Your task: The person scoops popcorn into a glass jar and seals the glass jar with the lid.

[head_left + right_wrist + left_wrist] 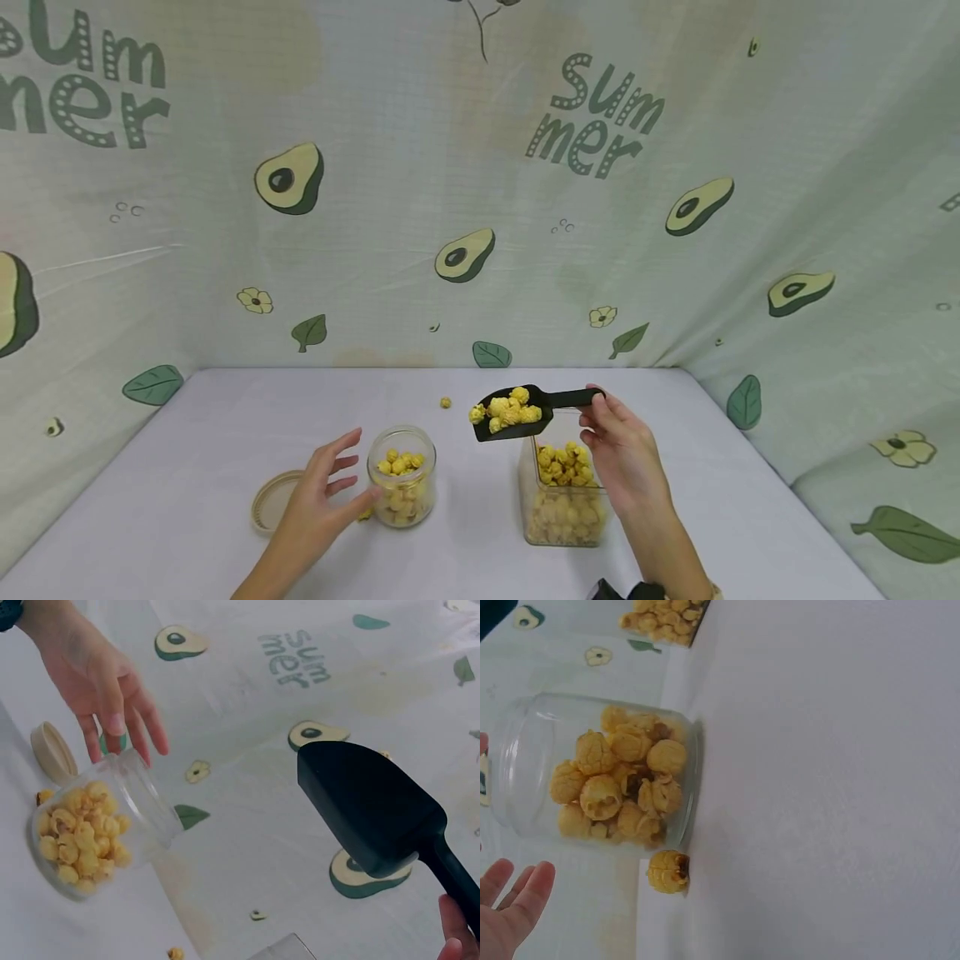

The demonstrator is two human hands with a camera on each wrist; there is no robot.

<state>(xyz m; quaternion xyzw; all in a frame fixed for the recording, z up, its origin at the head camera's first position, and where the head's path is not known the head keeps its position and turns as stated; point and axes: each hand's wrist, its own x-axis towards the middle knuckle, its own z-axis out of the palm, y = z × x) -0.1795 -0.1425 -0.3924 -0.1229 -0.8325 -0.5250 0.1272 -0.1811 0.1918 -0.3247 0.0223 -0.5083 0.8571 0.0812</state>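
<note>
My right hand (622, 450) grips the handle of a black scoop (557, 400) heaped with yellow popcorn (504, 410). The scoop is held in the air, its mouth toward the left. Below it stands a clear square container (564, 517) with more popcorn inside. On the left, my left hand (318, 500) is spread beside a round glass jar (402, 492), fingers loosely extended and thumb near its side. Popcorn fills the lower part of the jar, as the left wrist view shows. From the right wrist view only the scoop's dark underside (367, 810) is visible.
A round lid (268, 505) lies on the white table (247, 433) left of the jar, partly behind my left hand. One loose popcorn piece (446, 402) sits farther back, and another (668, 871) lies beside the jar's base. A printed cloth (375, 208) hangs behind.
</note>
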